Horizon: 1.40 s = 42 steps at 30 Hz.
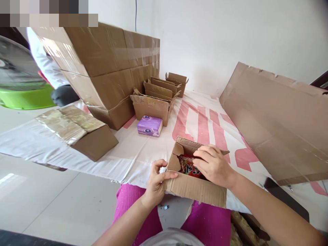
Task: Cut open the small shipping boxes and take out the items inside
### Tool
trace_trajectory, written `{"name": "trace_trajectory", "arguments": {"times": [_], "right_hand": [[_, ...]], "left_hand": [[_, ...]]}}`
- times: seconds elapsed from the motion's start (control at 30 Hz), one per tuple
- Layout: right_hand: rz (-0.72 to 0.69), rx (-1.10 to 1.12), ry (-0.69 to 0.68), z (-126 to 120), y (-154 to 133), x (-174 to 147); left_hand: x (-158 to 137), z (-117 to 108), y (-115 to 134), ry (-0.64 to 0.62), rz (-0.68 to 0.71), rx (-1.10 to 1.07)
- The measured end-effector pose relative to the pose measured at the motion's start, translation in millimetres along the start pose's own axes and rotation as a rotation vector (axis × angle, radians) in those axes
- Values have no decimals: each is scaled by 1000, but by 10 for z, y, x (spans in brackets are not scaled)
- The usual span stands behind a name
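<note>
A small cardboard box (197,191) with raised flaps sits at the table's near edge, in front of my lap. My left hand (158,179) grips its left near corner, thumb over the top edge and fingers on the outer side. Inside lies a red packet (190,167) with black and white lettering, partly covered. My right hand (214,165) reaches over the box from the right, its bent fingers slightly apart and its fingertips at the packet; what lies beneath the palm is hidden.
A purple tissue pack (149,126) lies before a row of opened boxes (151,106). Large taped cartons (107,65) are stacked behind, left. A taped box (94,141) stands left, a big cardboard sheet (279,123) right, and a dark flat object (287,198) near my right forearm.
</note>
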State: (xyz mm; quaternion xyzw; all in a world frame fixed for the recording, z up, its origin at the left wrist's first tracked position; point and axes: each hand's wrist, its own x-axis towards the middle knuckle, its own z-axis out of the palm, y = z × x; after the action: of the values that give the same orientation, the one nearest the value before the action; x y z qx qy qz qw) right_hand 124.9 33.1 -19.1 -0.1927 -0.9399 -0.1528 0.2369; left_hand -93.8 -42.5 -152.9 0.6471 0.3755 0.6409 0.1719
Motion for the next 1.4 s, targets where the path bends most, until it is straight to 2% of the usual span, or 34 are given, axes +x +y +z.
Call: {"name": "trace_trajectory", "arguments": {"times": [0.1, 0.23, 0.3, 0.33, 0.4, 0.47, 0.53, 0.6, 0.7, 0.8, 0.87, 0.93, 1.03, 1.13, 1.23, 1.3, 1.33, 1.4], "right_hand": [[5, -136, -88, 113, 111, -84], [230, -253, 12, 107, 281, -147], [241, -180, 12, 80, 280, -147], [214, -114, -35, 79, 259, -146], [179, -2, -222, 117, 193, -149], [230, 19, -463, 194, 128, -157], [300, -18, -634, 274, 90, -164], [311, -58, -712, 326, 83, -170], [284, -52, -709, 339, 100, -181], [275, 16, -613, 313, 99, -192], [280, 65, -483, 276, 83, -192], [285, 124, -271, 200, 72, -186], [346, 227, 128, -14, 109, -202], [567, 297, 481, -265, 225, -313], [836, 313, 773, -384, 356, -554], [961, 333, 831, -343, 396, -764], [1005, 343, 792, -289, 392, -872], [1058, 355, 623, -132, 336, -1069]], "left_hand": [[-7, -12, 12, -12, 2, 6], [-25, -29, 26, -48, 3, 32], [-27, -25, 25, -44, 4, 32], [-26, -21, 23, -41, 2, 29], [-23, -11, 19, -39, -5, 26], [-21, -4, 15, -43, -12, 26], [-20, -1, 13, -45, -20, 28], [-23, 0, 13, -42, -24, 33], [-27, 4, 13, -33, -27, 56], [-25, 6, 24, -11, -23, 84], [-17, 1, 44, 2, -14, 117], [-5, -13, 75, 13, 0, 159], [14, -61, 115, 33, -18, 159], [55, -169, 109, 113, -199, 50], [159, -372, 51, 327, -452, -113], [265, -556, 3, 503, -572, -231], [325, -656, -21, 585, -596, -272], [444, -854, -71, 719, -557, -286]]}}
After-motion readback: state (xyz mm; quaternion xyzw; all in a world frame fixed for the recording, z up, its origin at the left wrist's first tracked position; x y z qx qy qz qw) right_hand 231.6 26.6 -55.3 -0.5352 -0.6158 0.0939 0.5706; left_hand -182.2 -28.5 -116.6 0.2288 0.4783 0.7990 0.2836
